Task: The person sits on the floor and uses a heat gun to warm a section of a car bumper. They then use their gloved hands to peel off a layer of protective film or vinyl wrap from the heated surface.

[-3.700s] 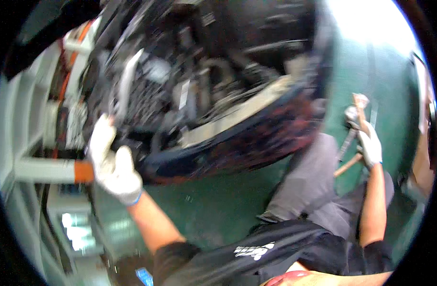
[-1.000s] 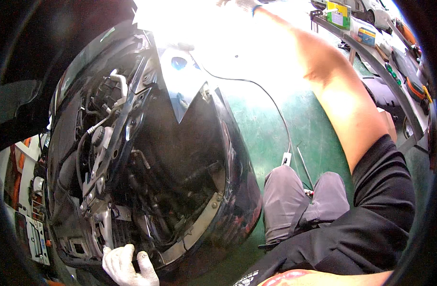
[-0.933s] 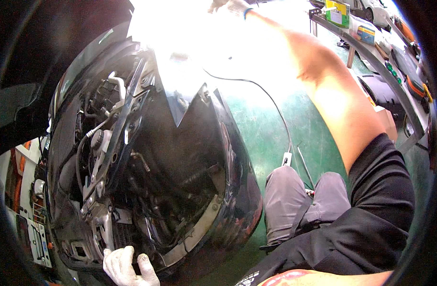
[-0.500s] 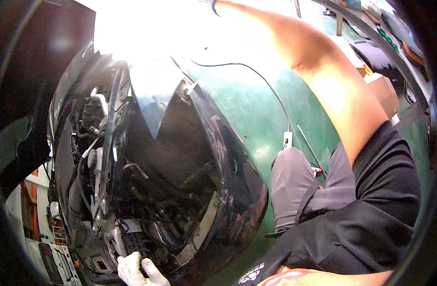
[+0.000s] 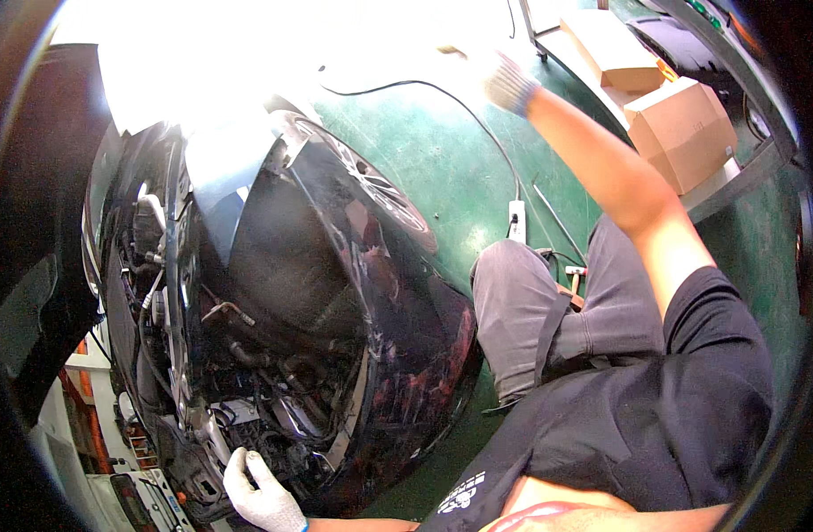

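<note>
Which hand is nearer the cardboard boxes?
Right. The right hand, in bright glare, is left of the cardboard boxes, apart from them; the left hand is farther off, at the open front of the car.

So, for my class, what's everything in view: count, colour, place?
Car: one, dark, left half
Hood: one, dark, left edge, apparently raised
Front wheel: one, silver-spoked, upper centre
Cable: one, black, on green floor
Power strip: one, white, right of centre
Rod: one, grey, right of power strip
Tools: count unclear, tan and red, below rod
Cardboard boxes: at least two, brown, upper right
Trousers: one pair, grey, lower right
T-shirt: one, black, lower right
Left grip: one, white-gloved, lower left, by engine bay
Right grip: one, white-gloved, top, partly in glare
</note>
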`<action>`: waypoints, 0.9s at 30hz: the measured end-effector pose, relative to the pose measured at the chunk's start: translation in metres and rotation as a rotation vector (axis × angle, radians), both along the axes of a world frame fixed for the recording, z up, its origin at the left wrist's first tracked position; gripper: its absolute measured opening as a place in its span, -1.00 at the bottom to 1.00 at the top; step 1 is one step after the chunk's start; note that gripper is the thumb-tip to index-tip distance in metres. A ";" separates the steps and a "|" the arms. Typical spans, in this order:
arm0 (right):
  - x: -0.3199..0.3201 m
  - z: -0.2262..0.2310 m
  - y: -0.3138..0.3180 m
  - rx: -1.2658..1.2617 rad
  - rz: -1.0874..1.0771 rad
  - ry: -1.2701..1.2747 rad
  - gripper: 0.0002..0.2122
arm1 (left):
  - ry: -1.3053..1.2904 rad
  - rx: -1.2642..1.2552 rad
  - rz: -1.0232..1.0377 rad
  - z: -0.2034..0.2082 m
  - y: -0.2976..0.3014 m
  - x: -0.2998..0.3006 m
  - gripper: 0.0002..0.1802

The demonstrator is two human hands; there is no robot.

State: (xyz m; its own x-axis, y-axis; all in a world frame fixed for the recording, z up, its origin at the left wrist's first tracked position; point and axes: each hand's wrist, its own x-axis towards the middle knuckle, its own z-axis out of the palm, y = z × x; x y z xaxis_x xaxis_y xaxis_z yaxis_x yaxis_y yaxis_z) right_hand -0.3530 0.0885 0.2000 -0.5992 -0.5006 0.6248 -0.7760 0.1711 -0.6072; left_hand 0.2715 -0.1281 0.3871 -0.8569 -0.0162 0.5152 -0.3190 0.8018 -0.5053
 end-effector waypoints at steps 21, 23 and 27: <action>0.487 -0.365 0.405 -0.611 -1.020 -1.930 -0.77 | 0.067 1.155 -0.244 -0.091 0.020 -0.365 -0.59; 0.488 -0.363 0.408 -0.470 -1.133 -1.927 -0.74 | 0.070 1.025 -0.188 -0.096 -0.001 -0.353 -0.52; 0.470 -0.366 0.451 0.431 -1.594 -1.785 -0.50 | 0.143 1.085 -0.145 -0.101 -0.059 -0.324 -0.54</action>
State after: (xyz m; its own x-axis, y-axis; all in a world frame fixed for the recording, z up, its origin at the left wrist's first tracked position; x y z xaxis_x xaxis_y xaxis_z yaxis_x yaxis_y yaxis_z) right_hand 0.1174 0.5398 -0.1656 -0.1043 0.7548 -0.6476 0.9942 0.0975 -0.0465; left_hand -0.0522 -0.1875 0.2862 -0.8207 -0.4240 0.3829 -0.1852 0.8316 0.5236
